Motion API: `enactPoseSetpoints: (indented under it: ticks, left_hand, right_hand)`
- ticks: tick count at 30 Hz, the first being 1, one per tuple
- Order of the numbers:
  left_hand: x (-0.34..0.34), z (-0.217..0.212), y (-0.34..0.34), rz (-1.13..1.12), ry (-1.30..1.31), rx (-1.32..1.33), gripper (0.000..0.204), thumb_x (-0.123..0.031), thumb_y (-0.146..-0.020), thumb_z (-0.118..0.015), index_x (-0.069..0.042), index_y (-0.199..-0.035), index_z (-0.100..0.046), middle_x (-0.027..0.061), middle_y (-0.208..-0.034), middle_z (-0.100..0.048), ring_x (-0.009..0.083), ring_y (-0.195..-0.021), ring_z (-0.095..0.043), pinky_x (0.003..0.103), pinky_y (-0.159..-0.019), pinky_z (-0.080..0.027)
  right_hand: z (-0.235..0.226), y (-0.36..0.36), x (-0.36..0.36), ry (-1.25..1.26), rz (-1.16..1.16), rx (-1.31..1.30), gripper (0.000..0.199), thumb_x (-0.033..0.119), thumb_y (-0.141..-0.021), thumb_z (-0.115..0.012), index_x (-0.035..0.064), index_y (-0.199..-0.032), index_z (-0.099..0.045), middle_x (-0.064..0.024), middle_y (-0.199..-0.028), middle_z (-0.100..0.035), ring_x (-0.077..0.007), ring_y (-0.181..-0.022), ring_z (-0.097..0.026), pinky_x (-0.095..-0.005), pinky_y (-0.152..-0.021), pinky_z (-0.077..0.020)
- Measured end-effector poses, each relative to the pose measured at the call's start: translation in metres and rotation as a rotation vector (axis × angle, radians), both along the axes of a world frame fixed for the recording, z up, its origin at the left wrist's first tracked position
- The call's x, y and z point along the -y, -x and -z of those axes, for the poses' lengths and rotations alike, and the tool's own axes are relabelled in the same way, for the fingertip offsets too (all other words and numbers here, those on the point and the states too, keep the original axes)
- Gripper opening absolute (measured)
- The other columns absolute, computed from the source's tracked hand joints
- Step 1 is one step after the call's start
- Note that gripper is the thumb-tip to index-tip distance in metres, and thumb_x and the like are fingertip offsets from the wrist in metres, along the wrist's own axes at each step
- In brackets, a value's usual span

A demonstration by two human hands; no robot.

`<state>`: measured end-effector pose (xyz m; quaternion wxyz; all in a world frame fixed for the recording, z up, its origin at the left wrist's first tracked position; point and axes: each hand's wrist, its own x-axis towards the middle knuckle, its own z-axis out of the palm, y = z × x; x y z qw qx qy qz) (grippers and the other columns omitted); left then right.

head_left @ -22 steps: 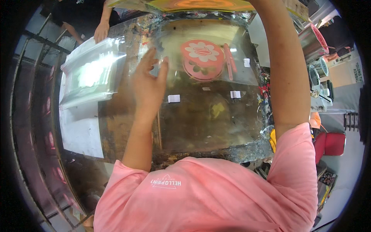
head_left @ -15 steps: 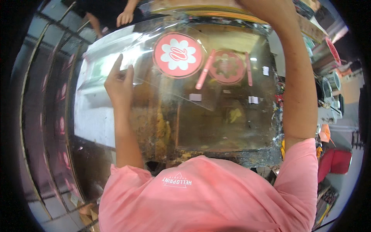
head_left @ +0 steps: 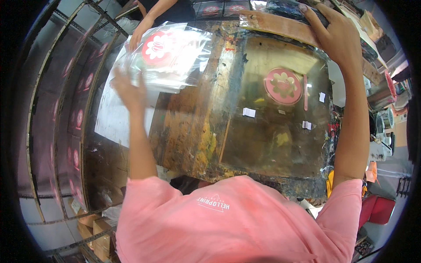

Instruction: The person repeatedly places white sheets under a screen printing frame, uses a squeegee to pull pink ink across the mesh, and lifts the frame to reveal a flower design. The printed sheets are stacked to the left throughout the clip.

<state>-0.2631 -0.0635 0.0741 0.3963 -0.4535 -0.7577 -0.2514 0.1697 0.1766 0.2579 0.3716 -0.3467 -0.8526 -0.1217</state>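
Note:
A clear plastic sheet (head_left: 186,52) with a pink disc and white flower print (head_left: 158,49) lies over a pile of clear sheets on the left. My left hand (head_left: 131,90) is beside its near left edge, fingers apart and blurred by motion, apparently holding nothing. At the upper right my right hand (head_left: 337,35) grips the wooden frame (head_left: 280,28) along the table's far side, fingers bent over it. Between my arms, on the dark glossy printing table (head_left: 258,144), are a pink flower disc (head_left: 283,85) and a thin pink bar (head_left: 305,92).
Another person's hand (head_left: 139,33) touches the sheet's far left corner. White paper (head_left: 116,118) lies under the pile. Small white tabs (head_left: 249,112) mark the table. A metal rack (head_left: 83,144) with printed sheets stands left; tubs (head_left: 386,118) stand right.
The printed clear sheet has moved left, off the pink disc on the table and onto the pile. My left hand is now blurred, and the other person's hand has come to the sheet.

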Motion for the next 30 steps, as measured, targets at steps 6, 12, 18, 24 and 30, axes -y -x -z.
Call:
enactPoseSetpoints:
  ticks: [6,12,18,24,30]
  left_hand:
    - [-0.02,0.025,-0.098,0.376,0.436,0.052,0.029,-0.03,-0.093,-0.077,-0.011,-0.115,-0.077,0.0104,-0.136,-0.07,0.0301,-0.133,-0.061,0.065,-0.126,-0.021]
    - [-0.043,0.03,-0.088,0.256,0.207,0.554,0.03,-0.032,-0.097,-0.068,-0.007,-0.101,-0.083,0.0115,-0.097,-0.08,0.0276,-0.098,-0.075,0.05,-0.117,-0.04]
    - [-0.067,-0.01,-0.056,0.411,-0.062,0.885,0.028,-0.022,-0.097,-0.063,-0.003,-0.097,-0.084,0.016,-0.089,-0.08,0.0234,-0.08,-0.075,0.035,-0.077,-0.055]
    - [-0.072,-0.046,-0.092,0.499,0.023,0.232,0.017,-0.019,-0.099,-0.068,-0.004,-0.102,-0.076,0.0137,-0.081,-0.075,0.0299,-0.075,-0.073,0.042,-0.07,-0.055]
    - [-0.094,0.019,-0.201,0.811,0.379,0.105,0.014,-0.011,-0.097,-0.066,-0.007,-0.11,-0.07,0.0145,-0.088,-0.072,0.0356,-0.081,-0.071,0.046,-0.069,-0.056]
  right_hand:
    - [-0.006,0.01,-0.005,0.02,0.006,-0.075,0.049,0.042,-0.095,-0.064,-0.0035,-0.076,-0.066,-0.0256,-0.072,-0.064,-0.0441,-0.071,-0.066,-0.0511,-0.069,-0.0487]
    - [-0.001,0.001,0.002,-0.001,0.006,-0.014,0.049,0.043,-0.093,-0.066,-0.0018,-0.072,-0.064,-0.0241,-0.073,-0.064,-0.0423,-0.073,-0.066,-0.0502,-0.07,-0.0488]
    - [0.01,-0.005,-0.005,-0.094,-0.039,-0.017,0.052,0.046,-0.093,-0.065,-0.0004,-0.071,-0.065,-0.024,-0.073,-0.066,-0.0441,-0.078,-0.066,-0.0532,-0.076,-0.0486]
    - [0.009,-0.008,-0.005,-0.054,-0.012,0.005,0.053,0.049,-0.095,-0.064,0.0023,-0.069,-0.066,-0.0225,-0.072,-0.068,-0.043,-0.078,-0.069,-0.0538,-0.079,-0.0501]
    - [0.004,-0.009,-0.009,-0.053,-0.006,0.006,0.055,0.051,-0.094,-0.062,0.0006,-0.074,-0.07,-0.0248,-0.074,-0.069,-0.0435,-0.077,-0.07,-0.0537,-0.076,-0.0524]
